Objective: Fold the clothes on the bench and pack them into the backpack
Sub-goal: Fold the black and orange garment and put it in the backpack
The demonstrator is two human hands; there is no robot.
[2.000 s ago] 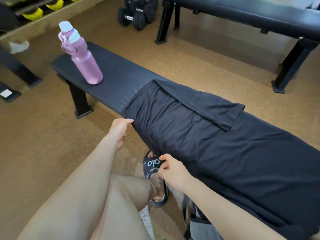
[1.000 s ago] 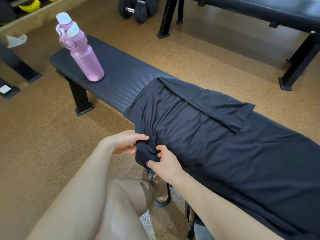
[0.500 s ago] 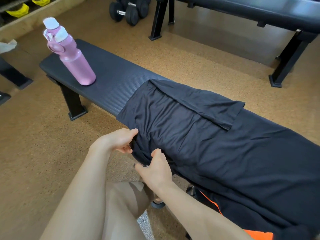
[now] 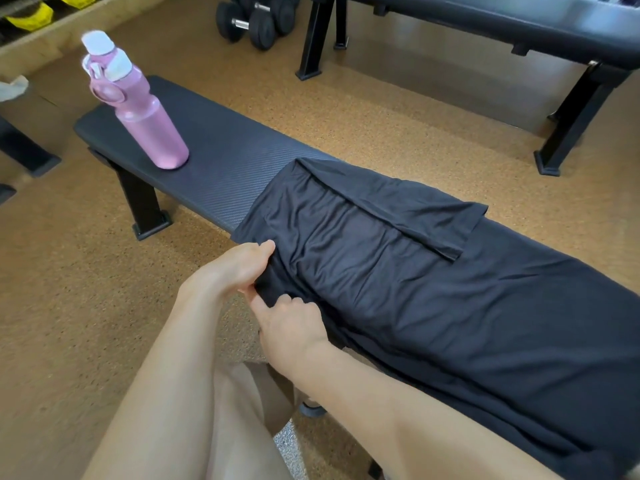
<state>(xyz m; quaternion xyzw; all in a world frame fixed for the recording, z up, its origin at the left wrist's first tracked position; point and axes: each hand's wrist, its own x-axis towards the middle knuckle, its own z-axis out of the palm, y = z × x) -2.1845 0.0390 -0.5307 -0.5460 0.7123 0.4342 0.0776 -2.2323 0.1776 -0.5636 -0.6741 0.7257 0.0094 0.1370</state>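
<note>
Nearest the camera: the person's bare knee (image 4: 239, 410) and both forearms, reaching forward over the near edge of the bench.

Right hand (image 4: 294, 327): fingers curled, pinching the near hem of the dark garment (image 4: 433, 299) at the bench edge. Left hand (image 4: 239, 268): just beside the right, thumb on top of the cloth and fingers tucked under it, gripping the garment's near left corner. The two hands are almost touching.

Garment: dark navy or black, thin and slightly creased. It lies spread lengthwise over the right part of the bench (image 4: 221, 168), its near edge hanging over the side. One sleeve or flap is folded back across the top, on the far side. The backpack is not identifiable in this view.

Bench: flat, black, with a fine ribbed texture on the pad and black metal legs. The left end is bare apart from a pink water bottle (image 4: 145, 123) with a white cap, standing upright, well apart from the garment.

Floor (image 4: 69, 289): tan, speckled, cork-like.

Further back: a second black bench (image 4: 485, 26) runs across the upper right. Black dumbbells (image 4: 256, 19) lie on the floor between the two benches, near the top edge. Upper left: a low wooden ledge with yellow weights (image 4: 31, 19) partly in view.
</note>
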